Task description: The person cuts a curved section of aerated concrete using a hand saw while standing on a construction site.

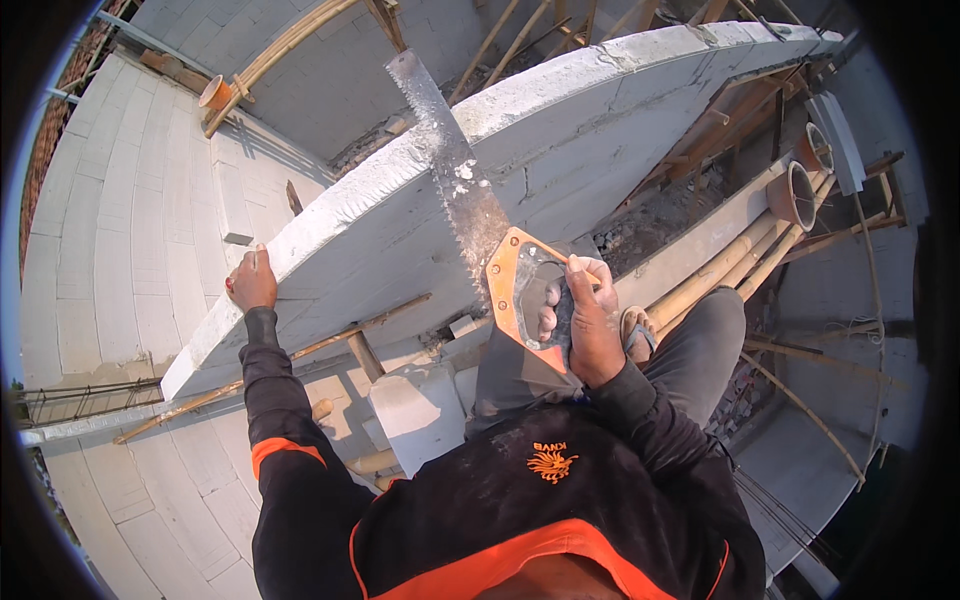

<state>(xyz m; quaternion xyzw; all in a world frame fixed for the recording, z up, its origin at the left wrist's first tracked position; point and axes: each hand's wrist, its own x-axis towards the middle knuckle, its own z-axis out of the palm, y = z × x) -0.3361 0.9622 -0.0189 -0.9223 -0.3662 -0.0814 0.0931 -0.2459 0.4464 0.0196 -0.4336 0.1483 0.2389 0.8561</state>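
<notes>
My right hand is closed round the orange-and-black handle of a hand saw. Its wide toothed blade, dusted with white powder, points up and away, crossing over the pale top of a light block wall. Whether the teeth touch the wall is hard to tell. Farther left along that top edge, my left hand grips the wall with fingers curled over it. A red ring or mark shows on one finger.
Bamboo poles run along the right, with terracotta-coloured buckets beside them. Another bucket sits at the far left near more bamboo. Below the wall stands a pale block. Rubble lies beyond my right hand.
</notes>
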